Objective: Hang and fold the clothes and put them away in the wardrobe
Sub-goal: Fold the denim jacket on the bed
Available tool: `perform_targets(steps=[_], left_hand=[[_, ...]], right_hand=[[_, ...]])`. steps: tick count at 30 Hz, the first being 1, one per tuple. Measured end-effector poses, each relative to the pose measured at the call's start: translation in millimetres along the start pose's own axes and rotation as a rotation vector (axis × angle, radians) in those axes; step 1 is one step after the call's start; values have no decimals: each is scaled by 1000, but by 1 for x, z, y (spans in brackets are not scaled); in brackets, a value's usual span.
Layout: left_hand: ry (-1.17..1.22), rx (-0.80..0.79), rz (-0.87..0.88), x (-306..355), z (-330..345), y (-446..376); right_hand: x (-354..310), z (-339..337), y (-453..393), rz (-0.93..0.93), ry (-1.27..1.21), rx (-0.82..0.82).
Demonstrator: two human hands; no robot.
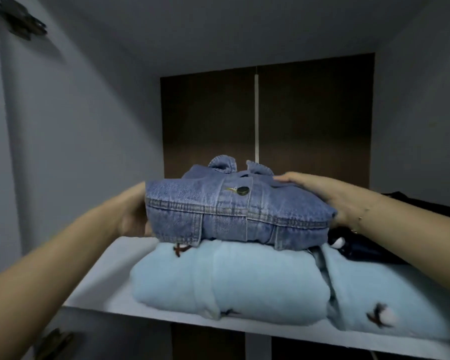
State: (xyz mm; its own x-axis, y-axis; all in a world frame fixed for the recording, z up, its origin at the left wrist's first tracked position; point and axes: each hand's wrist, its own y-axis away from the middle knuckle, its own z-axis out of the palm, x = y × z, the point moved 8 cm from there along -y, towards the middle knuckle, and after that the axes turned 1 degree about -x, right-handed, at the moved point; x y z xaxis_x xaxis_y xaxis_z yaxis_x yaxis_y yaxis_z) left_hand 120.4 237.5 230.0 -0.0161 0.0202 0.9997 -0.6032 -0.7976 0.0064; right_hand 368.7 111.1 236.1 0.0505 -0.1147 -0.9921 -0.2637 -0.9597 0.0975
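A folded blue denim jacket (234, 211) lies on top of a folded light-blue garment (229, 279) with small embroidered flowers, on a white wardrobe shelf (107, 281). My left hand (133, 214) is against the jacket's left end, its fingers hidden behind or under the denim. My right hand (320, 193) lies on the jacket's right side, fingers stretched flat over the top and palm against its end.
Dark folded clothes (369, 245) lie on the shelf to the right of the pile. The wardrobe's grey side walls (76, 126) close in left and right, with a dark brown back panel (309, 120) behind. A door hinge (24, 24) sits at the upper left.
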Motion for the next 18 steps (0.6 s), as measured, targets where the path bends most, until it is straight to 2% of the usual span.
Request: perform_targets(steps=[4, 9, 11, 12, 15, 18], left_hand=[[-67, -149, -56, 4, -8, 27], [66, -311, -80, 2, 8, 39], [102, -237, -12, -6, 8, 28], [113, -144, 15, -12, 4, 21], [101, 55, -52, -29, -6, 11], [39, 73, -95, -21, -14, 19]], right_hand=[[-3, 11, 20, -21, -102, -208], [11, 24, 27, -13, -44, -130], [14, 28, 28, -24, -14, -101], [14, 28, 27, -30, -8, -87], [14, 31, 28, -28, -23, -37], [11, 35, 35, -38, 11, 7]])
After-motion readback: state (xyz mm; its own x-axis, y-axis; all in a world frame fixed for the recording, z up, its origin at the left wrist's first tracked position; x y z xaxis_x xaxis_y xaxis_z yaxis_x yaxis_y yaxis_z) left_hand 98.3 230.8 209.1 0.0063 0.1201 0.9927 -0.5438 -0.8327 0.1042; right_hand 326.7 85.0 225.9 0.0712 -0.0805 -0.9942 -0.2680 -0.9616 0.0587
